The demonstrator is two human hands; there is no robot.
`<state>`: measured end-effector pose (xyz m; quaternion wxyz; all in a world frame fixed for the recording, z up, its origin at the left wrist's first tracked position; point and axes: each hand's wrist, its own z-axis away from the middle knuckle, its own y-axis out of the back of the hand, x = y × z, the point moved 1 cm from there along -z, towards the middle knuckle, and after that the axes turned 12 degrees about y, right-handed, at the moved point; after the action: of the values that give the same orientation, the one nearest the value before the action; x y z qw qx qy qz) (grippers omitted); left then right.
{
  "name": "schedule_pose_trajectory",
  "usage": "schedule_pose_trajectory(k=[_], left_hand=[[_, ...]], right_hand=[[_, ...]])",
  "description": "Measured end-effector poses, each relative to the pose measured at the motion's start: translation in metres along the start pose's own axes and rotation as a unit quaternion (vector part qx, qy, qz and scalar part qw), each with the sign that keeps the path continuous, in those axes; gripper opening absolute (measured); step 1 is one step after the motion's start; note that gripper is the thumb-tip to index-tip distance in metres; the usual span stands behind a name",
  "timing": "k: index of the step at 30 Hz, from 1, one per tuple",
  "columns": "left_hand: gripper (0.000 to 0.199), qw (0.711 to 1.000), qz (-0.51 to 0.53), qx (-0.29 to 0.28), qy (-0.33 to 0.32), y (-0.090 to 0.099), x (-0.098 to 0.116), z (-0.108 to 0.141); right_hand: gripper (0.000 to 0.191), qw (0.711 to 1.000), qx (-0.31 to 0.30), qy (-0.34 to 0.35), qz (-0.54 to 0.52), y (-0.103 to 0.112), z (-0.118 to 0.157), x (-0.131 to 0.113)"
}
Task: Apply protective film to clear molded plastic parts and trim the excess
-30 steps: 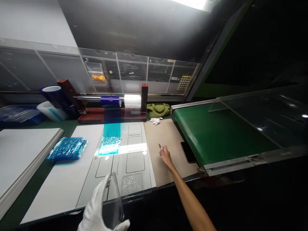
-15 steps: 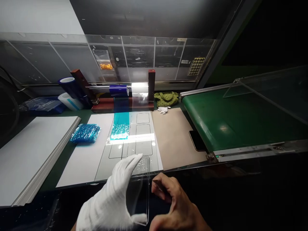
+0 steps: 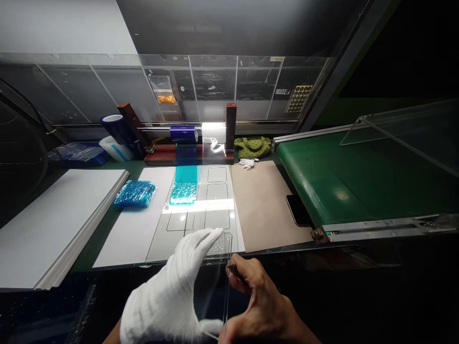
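Note:
My left hand, in a white glove, grips a clear rectangular panel by its edges, fingertips at the top and thumb at the bottom. The panel stands tilted near the table's front edge. Bare and curled, my right hand pinches a small dark brown piece between its fingers, right against the panel's right edge. Its thumb lies at the lower end of that edge. What kind of piece it is, I cannot make out. Behind the panel, a glass sheet with outlined rectangles rests on white paper.
Blue film hangs from a roll on a wooden stand. A wrapped blue bundle lies beside a paper stack. To the right are brown board, a phone and a green conveyor belt.
My right hand has come up against the panel's right edge with the brown piece; before, a gap showed between them. The left hand keeps its grip, and the view has shifted slightly.

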<state>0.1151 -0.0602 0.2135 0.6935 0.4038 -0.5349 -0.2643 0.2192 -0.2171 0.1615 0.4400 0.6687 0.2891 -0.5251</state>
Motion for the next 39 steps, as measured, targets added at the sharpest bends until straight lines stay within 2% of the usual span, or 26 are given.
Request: schedule_pose_trajectory(k=[6, 10, 15, 20, 22, 24, 27, 29, 31, 32, 34, 37, 39], left_hand=[[0.115, 1.000, -0.007, 0.010, 0.002, 0.005, 0.008, -0.008], [0.115, 1.000, -0.006, 0.017, 0.004, 0.006, 0.007, -0.010], [0.116, 1.000, -0.007, -0.004, 0.027, 0.004, 0.007, -0.012], [0.114, 0.999, -0.009, 0.001, 0.042, -0.001, 0.005, -0.013], [0.113, 0.998, -0.020, 0.013, 0.049, -0.005, 0.002, -0.013], [0.112, 0.995, -0.048, 0.052, 0.071, -0.009, 0.000, -0.013], [0.112, 0.978, -0.104, 0.131, 0.124, -0.012, -0.003, -0.013], [0.113, 0.969, -0.137, 0.155, 0.136, -0.015, -0.003, -0.013], [0.114, 0.961, -0.168, 0.170, 0.137, -0.017, -0.003, -0.013], [0.114, 0.957, -0.181, 0.179, 0.139, -0.019, -0.004, -0.014], [0.112, 0.949, -0.202, 0.193, 0.143, -0.022, -0.004, -0.016], [0.111, 0.941, -0.233, 0.197, 0.149, -0.027, -0.004, -0.018], [0.111, 0.933, -0.253, 0.199, 0.159, -0.029, -0.004, -0.018]], right_hand=[[0.066, 0.998, -0.003, 0.065, -0.022, 0.002, -0.008, -0.003], [0.063, 0.997, -0.018, 0.069, -0.014, 0.004, -0.011, -0.004], [0.064, 0.997, -0.045, 0.057, -0.003, 0.007, -0.012, 0.001], [0.064, 0.997, -0.048, 0.049, -0.040, 0.003, -0.015, 0.010], [0.065, 0.994, -0.024, 0.072, -0.072, 0.002, -0.016, 0.015], [0.066, 0.987, 0.045, 0.099, -0.121, 0.005, -0.015, 0.020], [0.061, 0.963, 0.150, 0.118, -0.189, 0.024, -0.017, 0.038], [0.049, 0.971, 0.161, 0.100, -0.149, 0.042, -0.027, 0.059], [0.033, 0.988, 0.142, 0.052, -0.013, 0.060, -0.043, 0.090], [0.026, 0.989, 0.132, 0.023, 0.068, 0.069, -0.053, 0.108], [0.013, 0.971, 0.133, -0.024, 0.198, 0.084, -0.070, 0.142], [0.019, 0.952, 0.159, -0.050, 0.256, 0.097, -0.084, 0.172], [0.026, 0.951, 0.167, -0.041, 0.258, 0.096, -0.084, 0.165]])
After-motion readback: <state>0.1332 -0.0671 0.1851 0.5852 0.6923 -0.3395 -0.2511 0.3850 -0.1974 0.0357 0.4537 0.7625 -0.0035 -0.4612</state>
